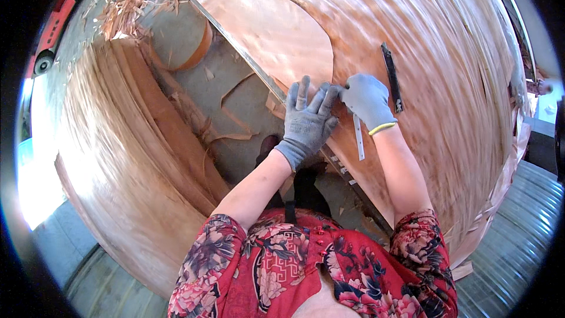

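Observation:
A large sheet of thin wood veneer [424, 112] covers the work surface, with a paler, rounded-edge piece of veneer [276, 29] on it. My left hand [307, 119], in a grey glove, rests on the veneer near the surface's edge, fingers spread. Close beside it is my right hand [368, 101], also gloved in grey, its fingers pinched together near the pale piece's corner. What those fingers hold is hidden. A narrow white strip with dark marks [359, 140] sticks out below the right hand; whether it is held, I cannot tell. Right of that hand lies a dark narrow bar [391, 76].
A dark straight edge [235, 44] borders the work surface. To the left stands a stack of veneer sheets [129, 135]. Veneer scraps [129, 6] and a curled strip [200, 47] litter the grey floor. Corrugated sheeting [512, 229] is at the lower right, a red wheeled object [56, 29] far left.

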The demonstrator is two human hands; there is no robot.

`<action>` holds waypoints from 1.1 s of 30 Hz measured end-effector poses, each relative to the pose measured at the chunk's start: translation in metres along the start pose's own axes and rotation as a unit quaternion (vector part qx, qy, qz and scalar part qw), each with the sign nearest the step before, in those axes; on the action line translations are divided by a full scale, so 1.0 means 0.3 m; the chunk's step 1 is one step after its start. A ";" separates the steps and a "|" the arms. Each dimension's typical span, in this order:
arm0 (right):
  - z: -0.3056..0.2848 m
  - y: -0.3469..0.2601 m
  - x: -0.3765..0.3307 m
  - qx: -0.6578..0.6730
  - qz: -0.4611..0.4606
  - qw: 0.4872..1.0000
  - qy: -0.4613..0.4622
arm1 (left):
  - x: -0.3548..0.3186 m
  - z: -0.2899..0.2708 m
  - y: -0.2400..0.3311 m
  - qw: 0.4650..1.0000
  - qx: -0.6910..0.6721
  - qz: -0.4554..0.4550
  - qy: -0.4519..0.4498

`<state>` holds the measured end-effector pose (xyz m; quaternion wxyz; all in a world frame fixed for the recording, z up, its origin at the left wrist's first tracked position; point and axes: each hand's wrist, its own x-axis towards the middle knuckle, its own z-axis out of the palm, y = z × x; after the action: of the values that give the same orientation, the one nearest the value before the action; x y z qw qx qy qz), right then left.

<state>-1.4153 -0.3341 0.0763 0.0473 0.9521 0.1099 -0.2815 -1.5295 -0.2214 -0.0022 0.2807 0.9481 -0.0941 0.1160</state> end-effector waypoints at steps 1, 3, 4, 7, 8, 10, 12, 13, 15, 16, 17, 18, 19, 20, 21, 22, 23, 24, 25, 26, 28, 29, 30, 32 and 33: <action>0.017 0.010 -0.003 -0.004 -0.009 1.000 0.022 | 0.011 0.006 -0.001 0.999 0.030 -0.006 -0.019; 0.057 0.028 -0.020 -0.013 -0.028 0.997 0.066 | 0.035 0.024 0.011 0.999 0.048 -0.014 -0.005; 0.063 0.030 -0.038 -0.006 -0.038 0.996 0.084 | 0.040 0.036 0.011 0.999 0.048 -0.014 0.008; 0.086 0.029 -0.094 -0.001 -0.074 0.987 0.140 | 0.045 0.060 -0.005 0.997 0.060 -0.007 0.038; 0.104 0.022 -0.106 -0.010 -0.088 0.983 0.159 | 0.044 0.066 -0.006 0.997 0.066 -0.002 0.046; 0.160 0.033 -0.134 -0.001 -0.128 0.969 0.212 | 0.042 0.083 -0.007 0.996 0.076 0.007 0.051; 0.192 0.054 -0.172 0.081 -0.141 0.940 0.301 | 0.046 0.081 -0.010 0.995 0.083 0.012 0.049; 0.203 0.072 -0.189 0.120 -0.144 0.920 0.344 | 0.044 0.076 -0.009 0.996 0.081 0.013 0.043; 0.216 0.122 -0.206 0.374 -0.123 0.843 0.367 | 0.041 0.074 -0.010 0.995 0.090 0.013 0.036; 0.221 0.142 -0.214 0.546 -0.076 0.763 0.337 | 0.039 0.074 -0.012 0.994 0.103 0.013 0.034; 0.226 0.167 -0.221 0.697 -0.028 0.652 0.295 | 0.039 0.075 -0.014 0.993 0.115 0.013 0.033; 0.232 0.213 -0.215 0.749 0.010 0.590 0.300 | 0.040 0.077 -0.014 0.993 0.106 0.020 0.045; 0.256 0.256 -0.204 0.803 0.012 0.507 0.313 | 0.043 0.083 -0.011 0.993 0.107 0.023 0.054; 0.284 0.288 -0.193 0.848 0.014 0.419 0.325 | 0.045 0.089 -0.010 0.992 0.107 0.025 0.063; 0.313 0.314 -0.190 0.884 0.014 0.327 0.334 | 0.047 0.094 -0.008 0.991 0.107 0.028 0.072; 0.302 0.323 -0.205 0.899 0.061 0.274 0.336 | 0.048 0.086 -0.007 0.992 0.104 0.026 0.069; 0.314 0.337 -0.218 0.908 0.068 0.236 0.340 | 0.045 0.086 -0.010 0.991 0.107 0.028 0.070; 0.327 0.362 -0.234 0.915 0.075 0.199 0.343 | 0.040 0.086 -0.013 0.991 0.111 0.031 0.072; 0.337 0.394 -0.246 0.921 0.079 0.161 0.347 | 0.040 0.088 -0.013 0.990 0.115 0.034 0.076; 0.357 0.437 -0.251 0.925 0.072 0.146 0.344 | 0.044 0.078 -0.011 0.990 0.119 0.029 0.065; 0.423 0.554 -0.279 0.933 0.010 0.127 0.335 | 0.045 0.079 -0.010 0.989 0.126 0.035 0.069; 0.443 0.612 -0.300 0.937 -0.023 0.119 0.328 | 0.043 0.082 -0.013 0.988 0.132 0.036 0.072; 0.447 0.667 -0.332 0.935 -0.021 0.101 0.340 | 0.042 0.084 -0.016 0.990 0.126 0.033 0.062; 0.431 0.744 -0.406 0.911 0.029 0.111 0.395 | 0.045 0.079 -0.007 0.989 0.137 0.030 0.035; 0.417 0.774 -0.451 0.885 0.078 0.141 0.437 | 0.046 0.076 -0.003 0.989 0.142 0.028 0.021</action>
<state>-1.5368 -0.6034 0.0522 -0.8621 0.3073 -0.2871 0.2829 -1.5122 -0.2349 -0.0177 0.1419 0.9726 -0.0976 0.1562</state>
